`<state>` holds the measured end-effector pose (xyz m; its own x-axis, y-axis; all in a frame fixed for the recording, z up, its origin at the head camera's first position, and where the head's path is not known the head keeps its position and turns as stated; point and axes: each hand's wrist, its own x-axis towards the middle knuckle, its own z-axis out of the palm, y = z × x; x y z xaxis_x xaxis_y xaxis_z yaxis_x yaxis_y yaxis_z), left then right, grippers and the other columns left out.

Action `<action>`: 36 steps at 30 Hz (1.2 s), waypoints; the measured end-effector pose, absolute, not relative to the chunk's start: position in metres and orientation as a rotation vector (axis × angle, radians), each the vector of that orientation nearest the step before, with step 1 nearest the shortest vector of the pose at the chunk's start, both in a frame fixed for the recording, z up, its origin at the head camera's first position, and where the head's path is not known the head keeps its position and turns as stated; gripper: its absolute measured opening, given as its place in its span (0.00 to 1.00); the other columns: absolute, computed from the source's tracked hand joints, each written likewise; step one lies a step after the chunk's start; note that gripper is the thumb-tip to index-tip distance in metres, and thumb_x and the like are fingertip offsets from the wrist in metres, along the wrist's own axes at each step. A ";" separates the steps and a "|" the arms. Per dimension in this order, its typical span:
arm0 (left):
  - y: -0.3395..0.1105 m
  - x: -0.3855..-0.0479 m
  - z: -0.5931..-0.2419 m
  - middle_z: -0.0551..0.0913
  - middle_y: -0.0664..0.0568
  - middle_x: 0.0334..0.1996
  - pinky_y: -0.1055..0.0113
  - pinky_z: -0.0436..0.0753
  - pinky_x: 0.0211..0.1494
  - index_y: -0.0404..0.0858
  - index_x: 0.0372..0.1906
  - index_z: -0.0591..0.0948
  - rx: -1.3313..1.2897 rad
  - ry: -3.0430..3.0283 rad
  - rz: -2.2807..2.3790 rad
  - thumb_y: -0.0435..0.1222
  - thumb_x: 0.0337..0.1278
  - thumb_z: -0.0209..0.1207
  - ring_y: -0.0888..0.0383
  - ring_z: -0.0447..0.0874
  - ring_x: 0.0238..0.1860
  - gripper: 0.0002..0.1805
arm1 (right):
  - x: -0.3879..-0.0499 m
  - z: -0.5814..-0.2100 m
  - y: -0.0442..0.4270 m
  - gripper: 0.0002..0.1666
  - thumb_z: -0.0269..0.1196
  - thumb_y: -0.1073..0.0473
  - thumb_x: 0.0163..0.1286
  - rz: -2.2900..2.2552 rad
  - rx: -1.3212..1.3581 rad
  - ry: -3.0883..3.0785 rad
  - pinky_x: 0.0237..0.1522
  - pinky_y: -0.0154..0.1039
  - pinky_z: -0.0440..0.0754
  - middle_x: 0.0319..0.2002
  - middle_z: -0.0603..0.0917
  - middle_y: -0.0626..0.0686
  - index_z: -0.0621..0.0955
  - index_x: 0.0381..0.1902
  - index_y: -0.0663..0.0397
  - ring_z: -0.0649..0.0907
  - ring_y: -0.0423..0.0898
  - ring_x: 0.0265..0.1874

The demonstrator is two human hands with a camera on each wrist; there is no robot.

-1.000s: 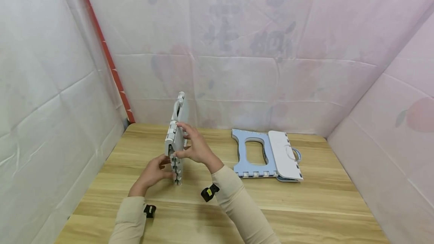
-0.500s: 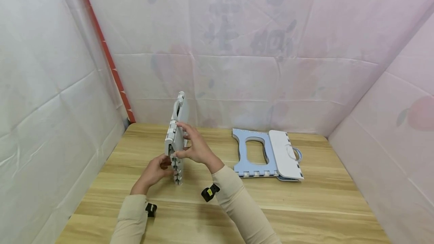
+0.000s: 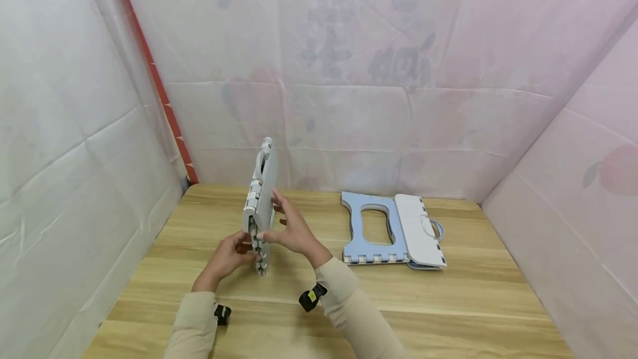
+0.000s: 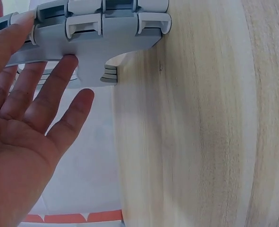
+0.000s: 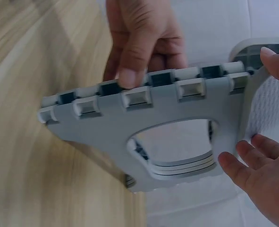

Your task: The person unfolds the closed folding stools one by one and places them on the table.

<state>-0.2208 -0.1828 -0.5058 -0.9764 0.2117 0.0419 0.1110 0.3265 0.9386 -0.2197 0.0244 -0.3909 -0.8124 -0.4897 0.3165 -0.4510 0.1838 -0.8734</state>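
Observation:
A grey folding stool (image 3: 260, 198), folded flat, stands upright on the table with its hinged edge toward me and its handle slot at the top. My left hand (image 3: 228, 256) pinches its lower part, thumb on the near hinges and fingers on the left face. In the left wrist view this hand (image 4: 30, 123) has its fingertips against the grey leg panel. My right hand (image 3: 296, 231) holds the seat flap from the right, thumb at the near edge. The right wrist view shows the right hand's (image 5: 271, 175) fingers spread along the textured flap (image 5: 270, 106).
A blue and white folding stool (image 3: 354, 231) lies flat on the wooden table (image 3: 423, 314) to the right, its loop handle (image 3: 438, 230) pointing right. White sheets (image 3: 349, 109) wall the table's back and sides. A red strip (image 3: 159, 87) runs down the left back corner.
My right hand's fingers have come off the stool's upper hinged edge and slid lower along its right face. The left hand keeps its place, and the stool has barely moved.

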 end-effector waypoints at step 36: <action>-0.182 -0.218 -0.506 0.79 0.38 0.47 0.48 0.73 0.52 0.29 0.51 0.76 0.329 2.354 1.871 0.26 0.43 0.68 0.41 0.77 0.48 0.25 | -0.229 -0.486 0.011 0.26 0.63 0.56 0.64 -1.607 -0.756 2.477 0.44 0.41 0.75 0.47 0.80 0.52 0.73 0.57 0.63 0.78 0.46 0.48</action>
<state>-0.2183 -0.1823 -0.5058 -0.9696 0.2409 0.0434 0.0967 0.2138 0.9721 -0.2291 0.0106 -0.4857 -0.8728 -0.4517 0.1849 -0.3529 0.3222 -0.8784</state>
